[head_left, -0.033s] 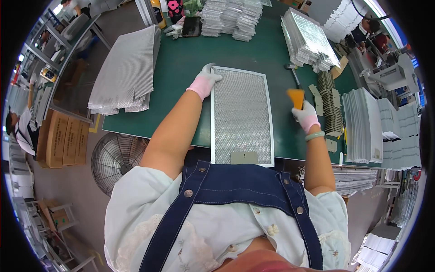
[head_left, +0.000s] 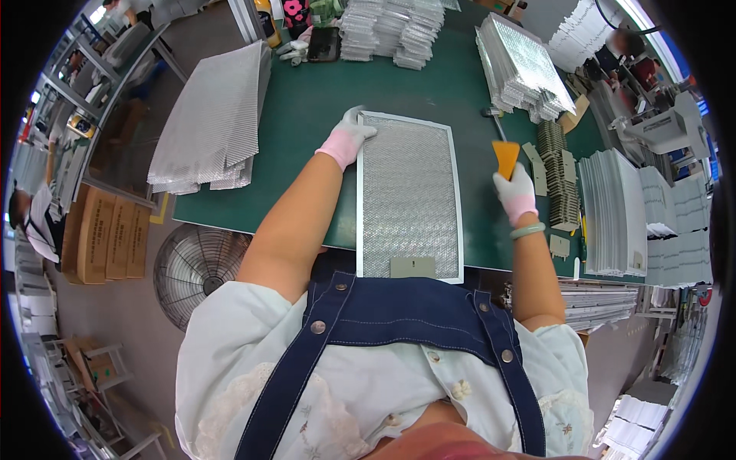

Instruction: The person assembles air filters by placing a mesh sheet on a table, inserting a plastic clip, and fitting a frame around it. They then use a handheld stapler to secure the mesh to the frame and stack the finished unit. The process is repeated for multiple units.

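A framed metal mesh filter (head_left: 406, 192) with a white rim lies lengthwise before me, its near end at my apron. My left hand (head_left: 349, 138), in a white and pink glove, grips its far left corner, thumb over the rim. At the filter's near edge sits a small grey-green plate (head_left: 412, 267). Right of the filter, my gloved right hand (head_left: 516, 193) is closed on an orange scraper (head_left: 506, 157), its wide blade pointing away from me. A hammer (head_left: 497, 123) lies on the table just beyond the scraper.
The green table (head_left: 299, 176) holds mesh sheets (head_left: 215, 115) at left, wrapped stacks (head_left: 391, 31) at the back and silvery sheets (head_left: 521, 65) at back right. Rows of small plates (head_left: 558, 176) and white frames (head_left: 613, 215) stand at right. A floor fan (head_left: 201, 276) is at lower left.
My right hand has shifted slightly away from me, and the scraper's blade now points more directly away. My left hand and the filter have stayed put.
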The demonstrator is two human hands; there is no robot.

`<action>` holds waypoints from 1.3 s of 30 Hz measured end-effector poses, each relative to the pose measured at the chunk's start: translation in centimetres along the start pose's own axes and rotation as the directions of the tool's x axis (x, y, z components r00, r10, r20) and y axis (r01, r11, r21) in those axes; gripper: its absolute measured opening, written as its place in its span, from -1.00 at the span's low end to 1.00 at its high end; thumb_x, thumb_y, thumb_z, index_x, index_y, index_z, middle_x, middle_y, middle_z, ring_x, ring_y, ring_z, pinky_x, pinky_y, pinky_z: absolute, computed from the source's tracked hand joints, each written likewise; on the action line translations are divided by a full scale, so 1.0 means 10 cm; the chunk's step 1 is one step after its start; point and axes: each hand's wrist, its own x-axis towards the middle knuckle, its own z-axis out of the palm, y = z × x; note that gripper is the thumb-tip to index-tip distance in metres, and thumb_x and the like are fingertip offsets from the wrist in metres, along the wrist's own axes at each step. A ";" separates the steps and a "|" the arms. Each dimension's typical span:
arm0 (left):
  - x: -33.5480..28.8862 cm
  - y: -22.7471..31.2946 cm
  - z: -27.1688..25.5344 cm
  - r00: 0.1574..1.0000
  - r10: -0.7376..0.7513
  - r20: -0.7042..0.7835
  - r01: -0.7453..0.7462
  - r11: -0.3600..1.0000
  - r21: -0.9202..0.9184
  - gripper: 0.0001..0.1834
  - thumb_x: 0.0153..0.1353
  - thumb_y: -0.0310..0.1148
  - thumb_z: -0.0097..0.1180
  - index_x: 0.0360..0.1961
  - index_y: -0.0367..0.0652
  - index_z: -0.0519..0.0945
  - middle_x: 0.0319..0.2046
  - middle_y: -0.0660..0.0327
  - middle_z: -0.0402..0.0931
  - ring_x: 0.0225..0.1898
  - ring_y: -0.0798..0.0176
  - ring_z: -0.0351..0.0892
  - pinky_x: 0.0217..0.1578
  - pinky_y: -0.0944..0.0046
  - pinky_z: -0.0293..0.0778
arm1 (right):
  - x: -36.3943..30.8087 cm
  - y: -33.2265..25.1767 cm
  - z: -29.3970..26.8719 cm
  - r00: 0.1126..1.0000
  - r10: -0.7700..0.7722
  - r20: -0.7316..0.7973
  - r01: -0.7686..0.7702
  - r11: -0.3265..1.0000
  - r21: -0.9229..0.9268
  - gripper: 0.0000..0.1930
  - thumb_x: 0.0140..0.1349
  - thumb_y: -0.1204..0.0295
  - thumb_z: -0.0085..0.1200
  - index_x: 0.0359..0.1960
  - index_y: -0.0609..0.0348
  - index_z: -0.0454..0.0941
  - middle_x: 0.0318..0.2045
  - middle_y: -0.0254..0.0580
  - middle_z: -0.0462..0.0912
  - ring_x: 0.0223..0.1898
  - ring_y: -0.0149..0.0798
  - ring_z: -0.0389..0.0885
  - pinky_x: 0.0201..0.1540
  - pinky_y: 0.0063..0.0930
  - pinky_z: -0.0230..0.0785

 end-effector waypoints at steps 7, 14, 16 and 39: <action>0.01 -0.01 0.07 0.999 -0.009 0.047 0.016 0.987 -0.158 -0.21 0.10 -0.45 0.22 0.36 -0.35 0.18 0.18 -0.11 0.40 0.21 0.10 0.41 0.21 0.24 0.34 | -0.14 -1.36 0.94 0.932 -0.271 0.240 0.360 0.626 -0.692 -0.57 0.28 0.45 -0.15 0.21 0.07 0.36 -0.24 -0.05 0.69 -0.24 -0.01 0.71 -0.19 -0.10 0.54; 0.05 -0.10 0.08 0.989 -0.110 0.094 0.130 0.960 -0.246 -0.21 0.11 -0.60 0.17 0.38 -0.31 0.12 0.17 -0.04 0.39 0.18 0.09 0.41 0.21 0.23 0.36 | -0.05 -1.59 1.05 0.872 -0.279 0.402 0.485 0.601 -0.635 -0.59 0.30 0.45 -0.14 0.17 0.27 0.38 -0.27 -0.03 0.71 -0.24 -0.02 0.73 -0.19 -0.16 0.55; 0.10 -0.22 0.09 0.995 -0.072 0.062 0.084 0.972 -0.219 -0.21 0.11 -0.61 0.15 0.37 -0.30 0.12 0.17 -0.04 0.38 0.18 0.10 0.41 0.19 0.23 0.38 | -0.11 -1.61 1.12 0.850 -0.332 0.409 0.526 0.581 -0.621 -0.58 0.29 0.46 -0.14 0.19 0.25 0.36 -0.26 -0.04 0.70 -0.21 -0.04 0.72 -0.18 -0.15 0.55; 0.02 -0.21 0.01 0.992 0.037 0.123 -0.014 0.983 -0.183 -0.19 0.09 -0.58 0.20 0.37 -0.33 0.10 0.19 -0.04 0.36 0.18 0.11 0.43 0.20 0.20 0.39 | -0.29 -2.06 1.05 0.841 -0.244 0.483 0.512 0.647 -0.565 -0.67 0.30 0.44 -0.14 0.07 0.19 0.47 -0.24 -0.03 0.70 -0.19 0.01 0.71 -0.13 -0.11 0.53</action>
